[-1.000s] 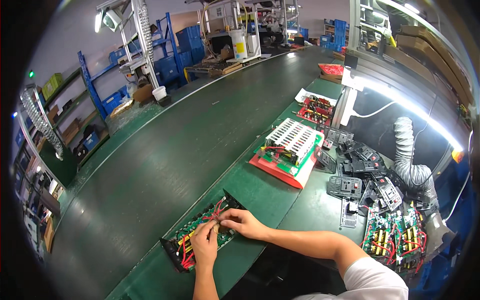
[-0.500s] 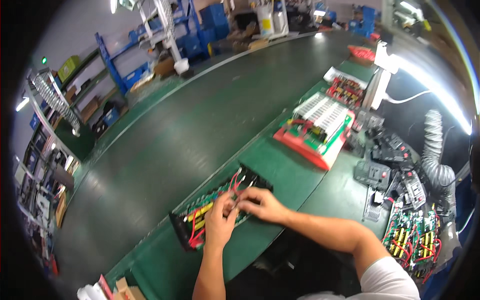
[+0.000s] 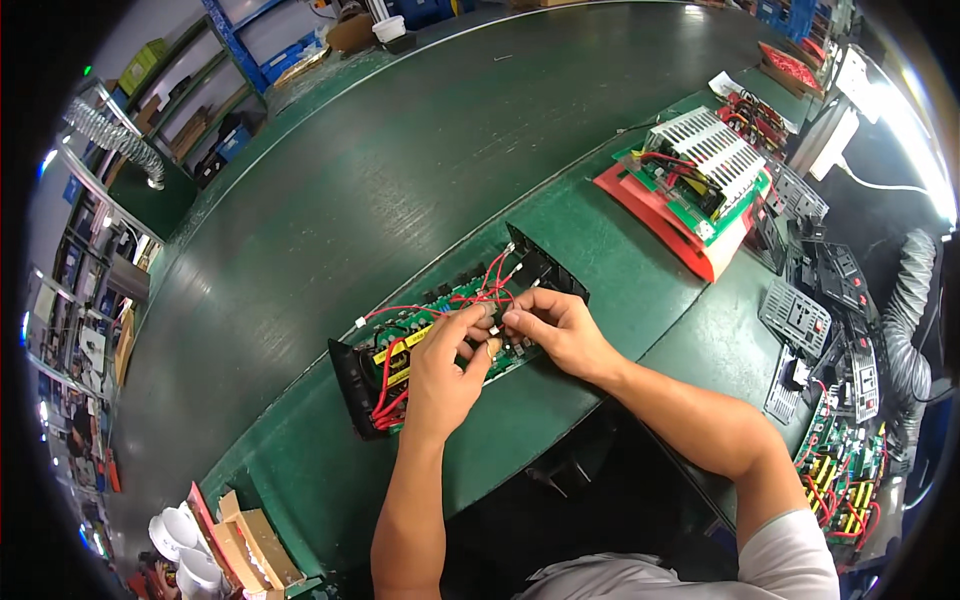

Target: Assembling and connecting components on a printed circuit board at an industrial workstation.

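A long green circuit board (image 3: 455, 300) with black end panels (image 3: 358, 388) lies on the bench in front of me. Red wires (image 3: 498, 268) rise from its right half, and one ends in a white plug (image 3: 361, 322) sticking out over the far left edge. Above the board, my left hand (image 3: 450, 365) is closed in a pinch at a small white connector (image 3: 494, 331). My right hand (image 3: 562, 335) meets it there, thumb and forefinger pinched by the red wires; its fingertips partly hide what they grip. Yellow-wrapped parts (image 3: 395, 355) show beside my left hand.
A dark conveyor belt (image 3: 330, 240) curves along the far side. Another board with a white slotted cover (image 3: 712, 140) sits on a red tray (image 3: 655, 215). Black panels (image 3: 795, 315) and more wired boards (image 3: 840, 480) lie at right. A cardboard box (image 3: 250, 545) stands near left.
My view has shifted, so the bench items appear displaced. My hands are slightly farther apart, with the white connector now visible between them. A red wire with a white plug now shows over the board's left half.
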Motion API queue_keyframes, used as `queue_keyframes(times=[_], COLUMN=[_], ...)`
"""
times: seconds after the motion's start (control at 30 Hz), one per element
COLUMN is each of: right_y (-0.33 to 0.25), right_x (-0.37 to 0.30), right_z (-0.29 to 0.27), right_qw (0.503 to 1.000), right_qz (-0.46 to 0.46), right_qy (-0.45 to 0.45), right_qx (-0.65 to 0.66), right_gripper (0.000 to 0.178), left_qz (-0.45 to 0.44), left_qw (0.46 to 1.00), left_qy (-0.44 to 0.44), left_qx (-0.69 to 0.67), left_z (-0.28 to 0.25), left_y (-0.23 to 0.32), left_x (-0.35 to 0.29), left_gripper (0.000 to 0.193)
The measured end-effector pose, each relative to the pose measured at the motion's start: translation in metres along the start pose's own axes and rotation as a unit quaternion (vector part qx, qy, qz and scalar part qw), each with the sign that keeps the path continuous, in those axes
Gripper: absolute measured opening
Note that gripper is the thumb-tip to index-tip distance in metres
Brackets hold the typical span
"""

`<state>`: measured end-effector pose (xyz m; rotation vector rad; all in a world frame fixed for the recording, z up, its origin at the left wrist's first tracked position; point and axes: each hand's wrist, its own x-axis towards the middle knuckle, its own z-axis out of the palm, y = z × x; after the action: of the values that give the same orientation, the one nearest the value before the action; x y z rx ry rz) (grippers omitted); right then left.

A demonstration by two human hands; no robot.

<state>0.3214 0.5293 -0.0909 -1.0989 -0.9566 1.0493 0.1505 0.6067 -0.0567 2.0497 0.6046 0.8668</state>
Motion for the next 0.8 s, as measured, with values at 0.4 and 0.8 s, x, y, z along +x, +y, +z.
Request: queue_keyframes(times=[0.4, 0.8], right_y=[-0.0019, -0.0024], right_x=[-0.0006, -0.0015], right_z=[-0.0058, -0.0071], right_qw=[0.999, 0.998], right_qz=[0.004, 0.015], right_qy=[-0.047, -0.047], right_qx=[-0.011, -0.032], right_gripper=[0.015, 0.015], left_qz=[0.002, 0.012], left_qw=[1.000, 1.000], left_qy=[0.008, 0.014], left_qx=[-0.008, -0.008], left_z=[0.0008, 0.0060], left_y=[0.0031, 0.0035], left_x=[-0.0006, -0.0027], left_gripper=[0.033, 0.035])
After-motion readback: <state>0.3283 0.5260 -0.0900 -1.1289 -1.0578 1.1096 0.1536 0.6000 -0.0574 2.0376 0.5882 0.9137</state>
